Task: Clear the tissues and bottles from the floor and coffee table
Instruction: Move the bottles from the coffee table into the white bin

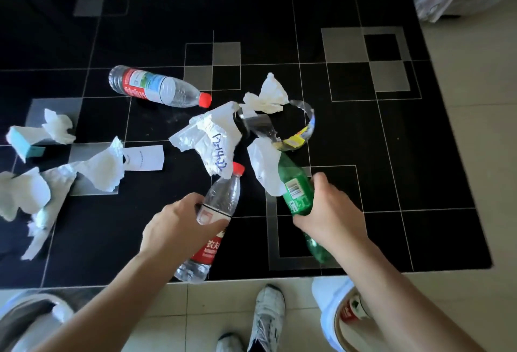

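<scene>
We see the left hand [181, 223] gripping a clear bottle [215, 217] with a red cap, its fingers curled round the middle, while the right hand [327, 211] grips a green bottle [296, 192] round its lower half, both held over the near edge of the black coffee table [391, 183]. Another clear bottle [156, 87] lies on its side farther back, and crumpled tissues [212, 138] are scattered across the tabletop between and to the left of them.
</scene>
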